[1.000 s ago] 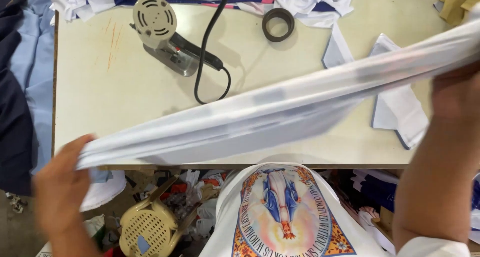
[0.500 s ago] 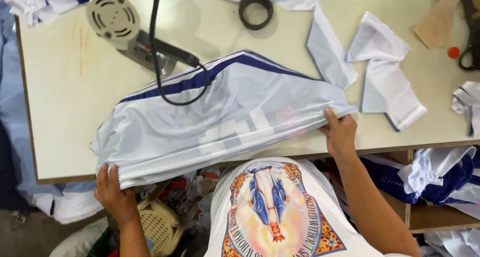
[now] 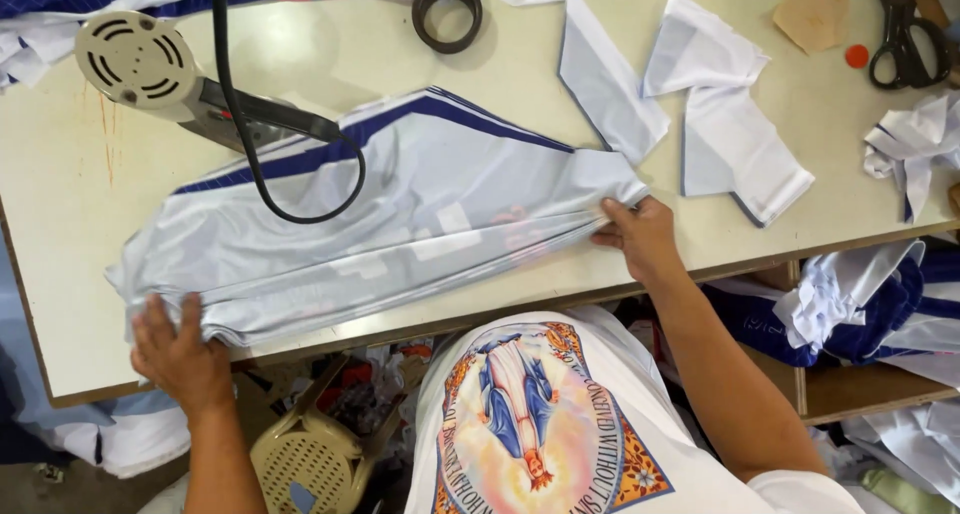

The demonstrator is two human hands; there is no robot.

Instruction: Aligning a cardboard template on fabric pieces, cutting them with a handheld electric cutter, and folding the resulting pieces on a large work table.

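The pale blue-white satin garment with a navy stripe (image 3: 400,214) lies stretched on the cream table (image 3: 80,224), its long axis running from lower left to upper right. The left hand (image 3: 180,354) pinches its bunched left end at the table's near edge; the right hand (image 3: 640,236) grips its gathered right end. A black power cord (image 3: 260,174) loops over the fabric's upper part.

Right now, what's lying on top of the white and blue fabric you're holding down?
A black power cord loops across the white and blue fabric, and the electric cutter overlaps its upper edge. Left hand and right hand press its ends. The table beneath is covered.
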